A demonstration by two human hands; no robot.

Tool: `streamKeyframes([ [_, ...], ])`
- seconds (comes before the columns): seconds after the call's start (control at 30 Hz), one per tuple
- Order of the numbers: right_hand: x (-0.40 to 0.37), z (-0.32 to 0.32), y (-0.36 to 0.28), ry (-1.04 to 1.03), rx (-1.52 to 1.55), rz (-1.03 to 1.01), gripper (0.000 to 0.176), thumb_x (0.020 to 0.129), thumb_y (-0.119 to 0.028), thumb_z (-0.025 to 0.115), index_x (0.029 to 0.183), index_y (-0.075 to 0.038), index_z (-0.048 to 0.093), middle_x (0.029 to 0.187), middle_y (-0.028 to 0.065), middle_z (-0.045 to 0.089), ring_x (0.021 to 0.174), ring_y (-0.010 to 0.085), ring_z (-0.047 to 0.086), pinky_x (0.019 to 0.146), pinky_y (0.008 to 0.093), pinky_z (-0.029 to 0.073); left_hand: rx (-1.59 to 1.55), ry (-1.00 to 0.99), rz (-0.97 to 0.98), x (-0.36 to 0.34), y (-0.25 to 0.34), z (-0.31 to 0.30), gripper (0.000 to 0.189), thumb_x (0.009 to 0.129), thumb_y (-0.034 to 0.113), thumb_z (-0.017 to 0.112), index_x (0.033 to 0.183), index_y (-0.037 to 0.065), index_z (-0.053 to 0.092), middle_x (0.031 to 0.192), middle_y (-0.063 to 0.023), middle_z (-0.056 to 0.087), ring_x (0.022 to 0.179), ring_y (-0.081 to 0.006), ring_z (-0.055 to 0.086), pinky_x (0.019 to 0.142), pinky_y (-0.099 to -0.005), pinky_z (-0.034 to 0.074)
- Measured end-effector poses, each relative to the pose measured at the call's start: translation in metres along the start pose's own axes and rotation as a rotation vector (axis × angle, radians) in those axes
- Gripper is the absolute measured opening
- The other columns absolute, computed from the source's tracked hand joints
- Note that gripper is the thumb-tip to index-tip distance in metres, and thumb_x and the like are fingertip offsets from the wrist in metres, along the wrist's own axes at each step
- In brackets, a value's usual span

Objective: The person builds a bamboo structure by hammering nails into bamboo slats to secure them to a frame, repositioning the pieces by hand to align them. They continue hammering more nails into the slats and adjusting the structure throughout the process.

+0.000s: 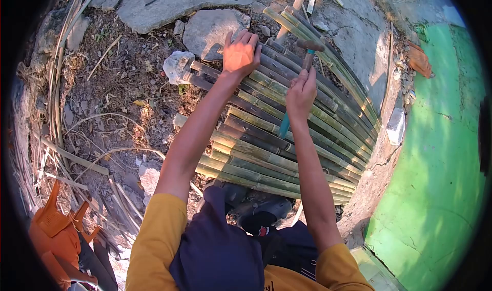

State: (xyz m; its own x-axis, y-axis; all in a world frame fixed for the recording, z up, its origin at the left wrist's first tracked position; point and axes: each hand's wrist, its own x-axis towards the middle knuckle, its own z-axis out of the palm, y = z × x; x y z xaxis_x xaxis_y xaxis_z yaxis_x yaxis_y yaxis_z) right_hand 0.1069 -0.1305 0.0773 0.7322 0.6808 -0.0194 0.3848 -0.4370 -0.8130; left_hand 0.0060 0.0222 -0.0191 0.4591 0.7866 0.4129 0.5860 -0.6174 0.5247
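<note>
Split green and dark bamboo slats [287, 140] lie side by side in a fan-shaped panel in front of me. At the panel's far left edge, my left hand [241, 54] is closed, its fingers bent over the end of a bamboo slat; the fingertips are partly hidden. My right hand [301, 97] grips a hammer [309, 58] with a teal handle, held above the middle of the slats. The hammer head points away from me, and the handle's end sticks out below my fist.
A whitish stone [177, 67] and a flat rock [212, 32] lie by the slat ends. Loose bamboo strips [61, 81] curl along the left. A green painted floor [430, 178] borders the right. An orange chair-like object [54, 216] and part of another person [69, 260] appear lower left.
</note>
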Motion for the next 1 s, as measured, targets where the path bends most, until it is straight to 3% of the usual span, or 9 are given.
streamKeyframes([
  [0.1, -0.011, 0.005, 0.007, 0.186, -0.107, -0.083, 0.028, 0.112, -0.022, 0.045, 0.131, -0.004, 0.058, 0.070, 0.0256, 0.063, 0.068, 0.0524, 0.062, 0.060, 0.0550, 0.044, -0.016, -0.026, 0.027, 0.001, 0.003, -0.004, 0.018, 0.095, 0.025, 0.066, 0.107, 0.011, 0.066, 0.114, -0.0090, 0.072, 0.131, -0.0284, 0.061, 0.118, -0.0594, 0.035],
  [0.17, 0.000, 0.004, 0.025, -0.105, -0.341, -0.052, 0.026, 0.113, -0.022, 0.044, 0.129, -0.005, 0.057, 0.067, 0.0252, 0.061, 0.070, 0.0520, 0.065, 0.058, 0.0568, 0.043, -0.038, -0.124, -0.030, 0.004, 0.004, -0.006, 0.019, 0.095, 0.025, 0.065, 0.107, 0.011, 0.066, 0.115, -0.0091, 0.072, 0.131, -0.0282, 0.061, 0.118, -0.0590, 0.035],
  [0.37, -0.010, 0.001, 0.003, 0.088, -0.240, -0.142, 0.024, 0.112, -0.022, 0.046, 0.115, -0.004, 0.060, 0.076, 0.0282, 0.066, 0.079, 0.0551, 0.065, 0.062, 0.0617, 0.040, -0.011, -0.008, 0.028, -0.006, -0.001, 0.000, 0.019, 0.094, 0.026, 0.066, 0.108, 0.012, 0.067, 0.113, -0.0084, 0.071, 0.127, -0.0272, 0.063, 0.118, -0.0585, 0.035],
  [0.4, -0.008, 0.004, 0.028, -0.126, -0.457, -0.128, 0.022, 0.112, -0.023, 0.046, 0.115, -0.004, 0.057, 0.076, 0.0301, 0.065, 0.076, 0.0567, 0.064, 0.061, 0.0627, 0.038, -0.021, 0.004, 0.031, 0.000, 0.001, 0.000, 0.019, 0.094, 0.026, 0.066, 0.108, 0.012, 0.067, 0.113, -0.0086, 0.071, 0.127, -0.0274, 0.063, 0.117, -0.0588, 0.036],
  [0.63, -0.005, -0.002, 0.010, 0.070, -0.223, -0.254, 0.021, 0.111, -0.025, 0.050, 0.112, -0.004, 0.052, 0.074, 0.0328, 0.066, 0.075, 0.0561, 0.066, 0.058, 0.0664, 0.043, 0.013, -0.017, 0.013, 0.000, 0.002, -0.002, 0.017, 0.096, 0.025, 0.067, 0.107, 0.012, 0.069, 0.114, -0.0074, 0.072, 0.123, -0.0266, 0.065, 0.117, -0.0546, 0.037],
  [0.77, 0.004, -0.003, 0.032, -0.193, -0.479, -0.205, 0.019, 0.111, -0.022, 0.051, 0.109, -0.004, 0.049, 0.070, 0.0324, 0.064, 0.072, 0.0555, 0.066, 0.055, 0.0635, 0.046, -0.010, -0.025, 0.013, 0.003, 0.003, -0.004, 0.016, 0.096, 0.024, 0.066, 0.107, 0.012, 0.069, 0.115, -0.0079, 0.072, 0.123, -0.0275, 0.066, 0.116, -0.0553, 0.038],
  [0.83, 0.000, -0.009, 0.016, -0.205, -0.442, -0.144, 0.019, 0.111, -0.022, 0.051, 0.110, -0.004, 0.049, 0.070, 0.0320, 0.064, 0.072, 0.0553, 0.066, 0.055, 0.0640, 0.047, 0.008, -0.028, 0.013, -0.001, 0.003, -0.002, 0.014, 0.096, 0.023, 0.066, 0.106, 0.012, 0.069, 0.114, -0.0071, 0.072, 0.124, -0.0273, 0.066, 0.116, -0.0552, 0.038],
  [0.9, -0.006, -0.007, 0.012, 0.032, -0.215, -0.261, 0.022, 0.111, -0.025, 0.050, 0.110, -0.003, 0.052, 0.070, 0.0322, 0.065, 0.072, 0.0553, 0.067, 0.058, 0.0658, 0.047, 0.001, 0.038, 0.033, 0.000, 0.002, -0.001, 0.014, 0.096, 0.023, 0.066, 0.105, 0.012, 0.069, 0.113, -0.0064, 0.072, 0.127, -0.0265, 0.064, 0.117, -0.0554, 0.037],
  [1.0, 0.005, -0.011, 0.031, -0.079, -0.438, -0.201, 0.022, 0.111, -0.024, 0.051, 0.110, -0.002, 0.054, 0.070, 0.0309, 0.065, 0.070, 0.0542, 0.066, 0.057, 0.0637, 0.046, -0.008, -0.057, -0.006, 0.003, 0.003, -0.003, 0.015, 0.097, 0.023, 0.065, 0.106, 0.012, 0.068, 0.114, -0.0066, 0.072, 0.127, -0.0269, 0.064, 0.117, -0.0561, 0.037],
])
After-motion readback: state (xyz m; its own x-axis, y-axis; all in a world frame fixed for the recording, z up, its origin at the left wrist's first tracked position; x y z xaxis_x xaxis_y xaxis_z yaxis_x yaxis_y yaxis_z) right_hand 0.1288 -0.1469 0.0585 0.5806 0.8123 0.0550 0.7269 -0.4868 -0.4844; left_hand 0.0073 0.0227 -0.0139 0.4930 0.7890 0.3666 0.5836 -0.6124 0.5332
